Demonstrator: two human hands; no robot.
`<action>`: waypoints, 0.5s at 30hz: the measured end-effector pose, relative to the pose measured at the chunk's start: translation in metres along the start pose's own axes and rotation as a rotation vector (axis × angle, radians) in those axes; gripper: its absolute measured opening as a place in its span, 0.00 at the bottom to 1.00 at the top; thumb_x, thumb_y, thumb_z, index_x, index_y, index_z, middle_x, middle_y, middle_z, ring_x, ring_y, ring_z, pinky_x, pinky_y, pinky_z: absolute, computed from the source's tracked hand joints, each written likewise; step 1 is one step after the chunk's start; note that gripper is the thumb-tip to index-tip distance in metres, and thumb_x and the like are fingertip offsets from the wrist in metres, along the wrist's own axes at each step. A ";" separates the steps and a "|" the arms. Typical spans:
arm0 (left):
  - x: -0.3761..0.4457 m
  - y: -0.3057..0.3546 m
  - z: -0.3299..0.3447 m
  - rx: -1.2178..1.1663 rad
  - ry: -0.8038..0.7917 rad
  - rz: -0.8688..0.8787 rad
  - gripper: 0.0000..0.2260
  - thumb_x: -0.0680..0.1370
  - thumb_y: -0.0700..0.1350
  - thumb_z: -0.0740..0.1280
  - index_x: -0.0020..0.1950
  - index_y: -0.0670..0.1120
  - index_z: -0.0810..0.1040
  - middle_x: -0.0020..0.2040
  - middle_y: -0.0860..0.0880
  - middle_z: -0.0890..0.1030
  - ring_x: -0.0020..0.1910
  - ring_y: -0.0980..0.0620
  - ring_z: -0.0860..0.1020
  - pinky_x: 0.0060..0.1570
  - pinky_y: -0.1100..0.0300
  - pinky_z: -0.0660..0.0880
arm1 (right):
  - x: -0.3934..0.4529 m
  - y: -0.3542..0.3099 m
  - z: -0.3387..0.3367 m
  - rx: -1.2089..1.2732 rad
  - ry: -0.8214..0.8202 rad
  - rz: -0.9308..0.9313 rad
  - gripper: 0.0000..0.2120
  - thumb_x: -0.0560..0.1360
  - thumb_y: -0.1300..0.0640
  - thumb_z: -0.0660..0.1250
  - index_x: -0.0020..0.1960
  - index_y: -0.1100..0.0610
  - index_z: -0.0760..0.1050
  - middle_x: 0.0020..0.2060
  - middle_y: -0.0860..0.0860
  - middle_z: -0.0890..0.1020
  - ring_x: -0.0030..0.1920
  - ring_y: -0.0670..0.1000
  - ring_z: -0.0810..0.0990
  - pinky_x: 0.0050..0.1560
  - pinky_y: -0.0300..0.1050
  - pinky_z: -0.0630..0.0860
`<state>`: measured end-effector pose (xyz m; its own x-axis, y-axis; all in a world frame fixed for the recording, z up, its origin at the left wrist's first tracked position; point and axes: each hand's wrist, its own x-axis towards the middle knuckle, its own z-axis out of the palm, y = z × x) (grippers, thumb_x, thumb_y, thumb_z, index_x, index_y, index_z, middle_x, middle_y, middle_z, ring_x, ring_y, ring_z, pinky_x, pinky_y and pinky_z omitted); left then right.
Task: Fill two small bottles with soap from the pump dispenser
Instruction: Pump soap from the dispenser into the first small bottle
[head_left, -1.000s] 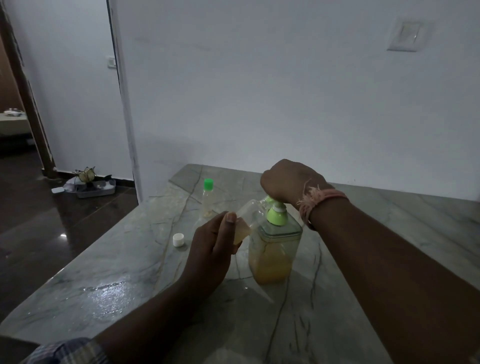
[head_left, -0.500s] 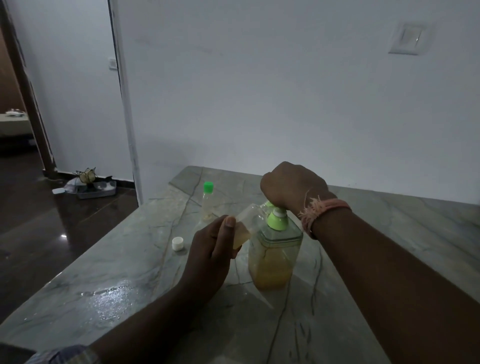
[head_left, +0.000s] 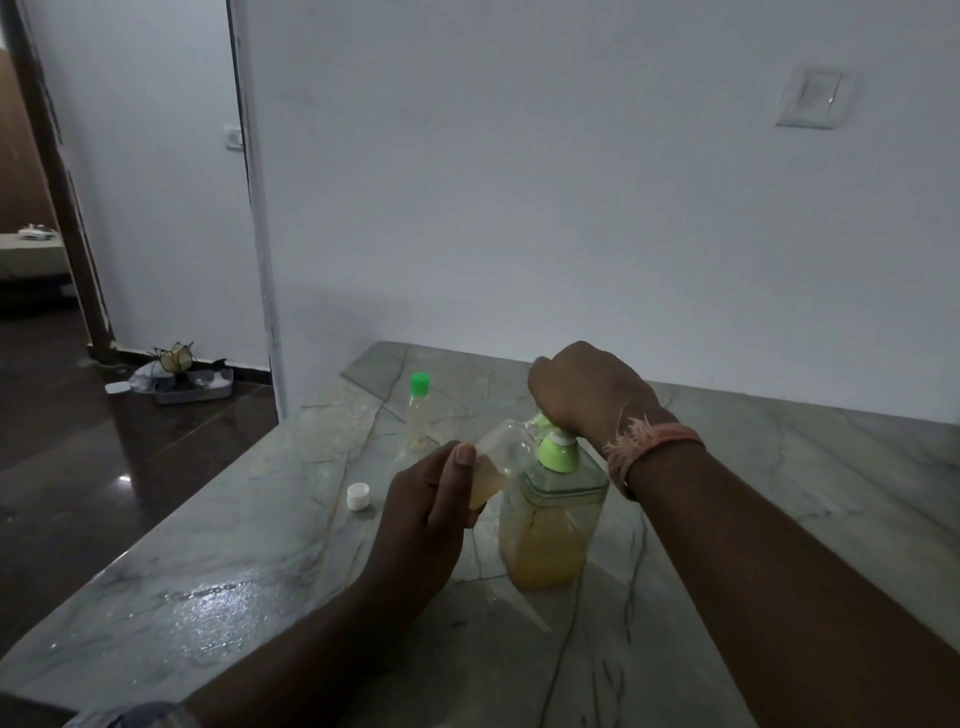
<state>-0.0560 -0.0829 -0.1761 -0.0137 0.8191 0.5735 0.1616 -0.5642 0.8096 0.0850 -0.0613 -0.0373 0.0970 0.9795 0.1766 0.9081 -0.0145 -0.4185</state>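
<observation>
Head view, left hand (head_left: 423, 512) gripping tilted small bottle (head_left: 493, 467) at nozzle, right hand (head_left: 582, 395) fisted on pump dispenser (head_left: 550, 519), apparently pressing, capped bottle (head_left: 418, 410) behind.

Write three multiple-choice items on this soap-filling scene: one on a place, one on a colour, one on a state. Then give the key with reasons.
1. Where is the loose white cap?
A. on the countertop, left of the left hand
B. on the pump dispenser
C. on the floor

2. What colour is the standing bottle's cap?
A. red
B. green
C. black

3. How is the small bottle in the left hand held?
A. upright
B. tilted toward the pump
C. upside down

Key: 1 A, it lies on the marble; 2 B, bright green; 3 B, its mouth leans toward the nozzle under the right hand.
</observation>
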 end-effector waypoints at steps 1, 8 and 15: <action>0.001 0.000 0.000 0.002 0.002 0.005 0.23 0.78 0.63 0.52 0.40 0.48 0.77 0.31 0.50 0.77 0.29 0.56 0.74 0.28 0.63 0.68 | 0.000 0.002 0.002 0.056 0.003 0.023 0.14 0.81 0.60 0.53 0.56 0.63 0.76 0.55 0.61 0.79 0.57 0.61 0.77 0.55 0.49 0.75; 0.001 0.000 -0.001 -0.013 0.007 0.012 0.22 0.78 0.62 0.53 0.40 0.48 0.77 0.33 0.48 0.78 0.29 0.55 0.76 0.27 0.65 0.69 | 0.002 0.000 0.005 -0.007 0.001 0.023 0.14 0.77 0.52 0.55 0.40 0.57 0.75 0.49 0.58 0.79 0.47 0.59 0.76 0.48 0.46 0.72; 0.003 -0.002 0.001 0.000 0.005 -0.008 0.23 0.77 0.64 0.52 0.41 0.49 0.77 0.33 0.52 0.78 0.29 0.56 0.75 0.28 0.66 0.69 | 0.012 0.007 0.011 0.045 0.112 0.049 0.17 0.76 0.45 0.56 0.40 0.57 0.73 0.45 0.56 0.80 0.42 0.57 0.77 0.42 0.45 0.70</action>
<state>-0.0553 -0.0795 -0.1766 -0.0197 0.8228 0.5680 0.1610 -0.5580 0.8140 0.0878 -0.0478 -0.0480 0.1878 0.9491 0.2527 0.8823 -0.0500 -0.4679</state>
